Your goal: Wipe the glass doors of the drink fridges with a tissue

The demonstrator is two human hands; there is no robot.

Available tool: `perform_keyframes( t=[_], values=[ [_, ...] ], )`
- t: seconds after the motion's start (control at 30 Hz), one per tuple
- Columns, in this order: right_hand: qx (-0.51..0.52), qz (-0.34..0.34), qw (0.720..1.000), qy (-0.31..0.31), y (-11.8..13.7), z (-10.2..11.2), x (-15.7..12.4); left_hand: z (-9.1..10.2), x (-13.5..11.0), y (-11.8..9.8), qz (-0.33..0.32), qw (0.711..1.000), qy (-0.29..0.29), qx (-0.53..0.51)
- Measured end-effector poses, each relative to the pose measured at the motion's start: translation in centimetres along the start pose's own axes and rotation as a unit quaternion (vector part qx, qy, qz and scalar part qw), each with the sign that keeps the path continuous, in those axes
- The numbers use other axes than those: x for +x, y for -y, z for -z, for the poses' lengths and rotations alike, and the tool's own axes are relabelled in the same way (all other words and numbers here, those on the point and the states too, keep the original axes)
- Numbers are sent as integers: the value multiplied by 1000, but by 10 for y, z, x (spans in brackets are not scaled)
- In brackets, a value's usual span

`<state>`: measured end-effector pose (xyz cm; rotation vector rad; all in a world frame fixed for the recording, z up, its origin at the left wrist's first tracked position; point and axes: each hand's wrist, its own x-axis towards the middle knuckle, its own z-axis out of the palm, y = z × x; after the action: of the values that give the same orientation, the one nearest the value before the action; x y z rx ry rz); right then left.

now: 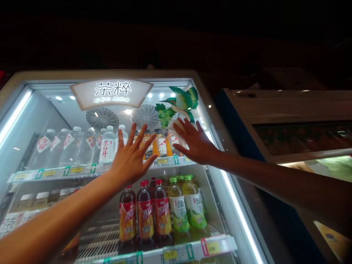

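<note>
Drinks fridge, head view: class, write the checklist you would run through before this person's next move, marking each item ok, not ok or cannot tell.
1. Left hand empty, fingers spread: ok.
2. Right hand empty, fingers spread: ok.
3. Fridge door open or shut: cannot tell; no glass edge shows clearly.
4. Hands touching glass or bottles: cannot tell.
5. Clear bottles and orange bottles upright on the upper shelf: ok.
6. Red-capped bottles and green-capped bottles upright below: ok.
</note>
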<state>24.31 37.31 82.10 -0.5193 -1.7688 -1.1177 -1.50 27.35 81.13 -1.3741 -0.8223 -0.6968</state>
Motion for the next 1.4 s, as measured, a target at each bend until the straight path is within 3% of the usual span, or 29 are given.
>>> perform_keyframes(
  t=[0.07,0.2,0.3,0.4,0.53,0.6,0.73,0.9,1.07,1.23,1.4],
  values=[
    [5,-24,1000,-2,-9,3,-9,-5,8,-9,-6,1000,-2,0],
    [12,87,996,2,-12,5,-20,-8,16,-21,-15,1000,13,0],
    [1,37,999,0,-12,6,-17,-7,16,-20,-11,1000,23,7],
    [-2,-10,1000,-13,-2,3,-12,-3,11,-12,-10,999,27,14],
    [3,107,994,-19,27,-5,0,6,-3,8,-4,999,38,23],
    [2,92,996,-21,34,-8,13,12,-12,21,8,999,43,31],
    [7,24,999,-33,54,-12,41,26,-35,53,24,997,51,49],
    [24,128,991,-17,112,-23,72,46,-68,104,45,994,62,72],
    [42,28,998,-42,156,-36,123,68,-103,162,42,994,55,87],
    [40,113,992,-30,223,-47,161,86,-139,229,48,992,64,100],
    [45,27,997,-57,273,-59,206,98,-169,282,44,993,51,101]
  ],
)
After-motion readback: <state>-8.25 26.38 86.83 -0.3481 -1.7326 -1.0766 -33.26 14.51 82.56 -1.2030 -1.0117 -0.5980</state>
